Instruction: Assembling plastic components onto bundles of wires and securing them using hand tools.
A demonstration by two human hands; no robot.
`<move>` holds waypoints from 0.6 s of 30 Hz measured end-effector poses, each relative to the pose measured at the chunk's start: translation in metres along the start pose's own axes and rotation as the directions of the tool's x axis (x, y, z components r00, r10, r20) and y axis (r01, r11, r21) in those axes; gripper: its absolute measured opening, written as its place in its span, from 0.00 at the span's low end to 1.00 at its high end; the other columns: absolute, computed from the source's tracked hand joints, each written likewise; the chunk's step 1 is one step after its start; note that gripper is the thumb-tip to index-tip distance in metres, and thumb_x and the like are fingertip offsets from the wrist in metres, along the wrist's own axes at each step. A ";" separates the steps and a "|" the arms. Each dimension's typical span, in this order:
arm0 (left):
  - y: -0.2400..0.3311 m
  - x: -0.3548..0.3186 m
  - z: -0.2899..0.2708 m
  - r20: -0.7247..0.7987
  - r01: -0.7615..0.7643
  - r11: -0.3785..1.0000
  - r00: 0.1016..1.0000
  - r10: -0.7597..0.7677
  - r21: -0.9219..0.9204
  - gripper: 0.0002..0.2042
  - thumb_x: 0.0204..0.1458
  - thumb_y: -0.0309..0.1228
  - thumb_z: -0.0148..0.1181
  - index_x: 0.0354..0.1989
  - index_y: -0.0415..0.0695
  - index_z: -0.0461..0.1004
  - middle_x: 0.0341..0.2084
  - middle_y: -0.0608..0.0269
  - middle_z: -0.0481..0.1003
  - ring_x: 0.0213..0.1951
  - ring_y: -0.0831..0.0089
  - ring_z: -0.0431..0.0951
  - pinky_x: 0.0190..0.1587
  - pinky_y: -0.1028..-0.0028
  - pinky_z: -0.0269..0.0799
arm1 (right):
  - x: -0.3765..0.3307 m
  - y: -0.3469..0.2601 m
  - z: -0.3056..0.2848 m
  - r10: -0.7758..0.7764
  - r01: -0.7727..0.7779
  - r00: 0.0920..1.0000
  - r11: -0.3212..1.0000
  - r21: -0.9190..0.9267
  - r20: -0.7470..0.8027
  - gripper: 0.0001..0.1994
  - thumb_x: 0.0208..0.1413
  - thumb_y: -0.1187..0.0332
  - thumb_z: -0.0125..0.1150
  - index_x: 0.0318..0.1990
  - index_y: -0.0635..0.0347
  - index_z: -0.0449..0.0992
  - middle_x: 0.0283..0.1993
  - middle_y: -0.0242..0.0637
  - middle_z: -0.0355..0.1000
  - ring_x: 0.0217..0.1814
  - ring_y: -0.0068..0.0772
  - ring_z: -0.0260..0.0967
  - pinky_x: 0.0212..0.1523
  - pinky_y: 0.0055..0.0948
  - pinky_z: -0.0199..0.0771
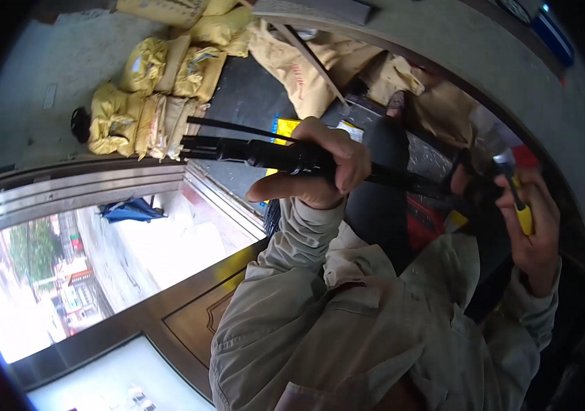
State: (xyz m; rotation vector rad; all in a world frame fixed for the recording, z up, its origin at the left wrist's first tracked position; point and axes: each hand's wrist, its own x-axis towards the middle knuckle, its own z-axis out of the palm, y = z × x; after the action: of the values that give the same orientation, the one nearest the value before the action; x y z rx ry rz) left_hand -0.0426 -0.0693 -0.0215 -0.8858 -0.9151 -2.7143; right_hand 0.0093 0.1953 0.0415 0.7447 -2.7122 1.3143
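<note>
My left hand (pixel 326 168) is closed around a long black bundle of rods (pixel 251 152) that runs across the middle of the view, its thin ends sticking out to the left. My right hand (pixel 535 229) at the right grips a tool with a yellow handle (pixel 524 214) and a metal tip, held near the other end of the black bundle (pixel 436 186). Both arms wear beige sleeves (pixel 347 308). The exact join between tool and bundle is dark and hard to make out.
Several filled yellow sacks (pixel 148 103) are piled on the ground at the upper left, more tan sacks (pixel 299 68) beyond. A metal door frame (pixel 80 181) and dark wooden door panel (pixel 189 308) lie to the left. A blue folded thing (pixel 131 211) lies on pale pavement.
</note>
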 end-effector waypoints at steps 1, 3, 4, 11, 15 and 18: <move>0.000 0.003 0.001 -0.009 -0.008 0.999 1.000 0.008 -0.046 0.47 0.23 0.78 0.37 0.28 0.37 0.65 0.04 0.69 0.57 0.05 0.80 0.53 0.09 0.80 0.48 | -0.002 0.000 -0.001 -0.027 0.027 1.000 1.000 0.004 0.006 0.03 0.48 0.81 0.50 0.31 0.68 0.67 0.40 0.47 0.66 0.41 0.41 0.67 0.38 0.30 0.68; -0.001 0.007 0.001 -0.027 -0.026 0.989 0.999 0.022 -0.144 0.47 0.22 0.78 0.37 0.28 0.38 0.66 0.04 0.70 0.56 0.05 0.81 0.52 0.08 0.81 0.45 | -0.005 -0.001 -0.003 -0.025 0.022 0.999 0.994 -0.106 -0.020 0.04 0.49 0.81 0.49 0.33 0.69 0.68 0.42 0.48 0.65 0.42 0.41 0.67 0.38 0.30 0.68; -0.002 0.007 0.001 -0.027 -0.046 0.990 0.999 0.042 -0.133 0.47 0.22 0.78 0.37 0.28 0.38 0.66 0.04 0.70 0.56 0.05 0.81 0.52 0.08 0.81 0.45 | -0.005 -0.002 -0.003 -0.022 0.017 0.999 0.987 -0.162 -0.034 0.05 0.49 0.81 0.49 0.34 0.70 0.68 0.43 0.49 0.65 0.42 0.41 0.67 0.38 0.30 0.68; -0.009 0.006 -0.002 -0.036 0.008 0.882 0.999 -0.028 -0.471 0.44 0.21 0.76 0.43 0.32 0.44 0.66 0.04 0.76 0.51 0.05 0.84 0.50 0.09 0.83 0.43 | 0.000 -0.003 0.012 -0.171 0.137 0.981 0.944 -0.299 -0.089 0.07 0.48 0.81 0.49 0.36 0.71 0.69 0.44 0.49 0.65 0.42 0.46 0.68 0.38 0.33 0.69; -0.015 -0.002 -0.002 -0.147 -0.048 0.914 0.989 -0.013 -0.403 0.42 0.20 0.73 0.48 0.33 0.45 0.64 0.06 0.76 0.52 0.06 0.85 0.50 0.10 0.83 0.44 | 0.015 -0.020 0.015 -0.235 0.172 0.971 0.814 -0.556 -0.044 0.08 0.48 0.79 0.52 0.37 0.69 0.70 0.46 0.48 0.64 0.44 0.45 0.67 0.41 0.38 0.69; -0.023 -0.012 0.001 -0.148 -0.043 0.935 0.989 -0.010 -0.351 0.39 0.20 0.69 0.54 0.32 0.45 0.63 0.08 0.75 0.55 0.08 0.85 0.53 0.12 0.83 0.48 | 0.030 -0.033 0.021 -0.286 0.217 0.958 0.662 -0.717 0.026 0.09 0.48 0.77 0.54 0.38 0.65 0.71 0.48 0.45 0.63 0.47 0.42 0.67 0.46 0.42 0.66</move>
State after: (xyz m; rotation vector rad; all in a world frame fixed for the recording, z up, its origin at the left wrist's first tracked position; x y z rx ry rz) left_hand -0.0396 -0.0508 -0.0390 -0.7257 -0.3921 -2.9332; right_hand 0.0004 0.1502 0.0593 0.8716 -2.5764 0.1547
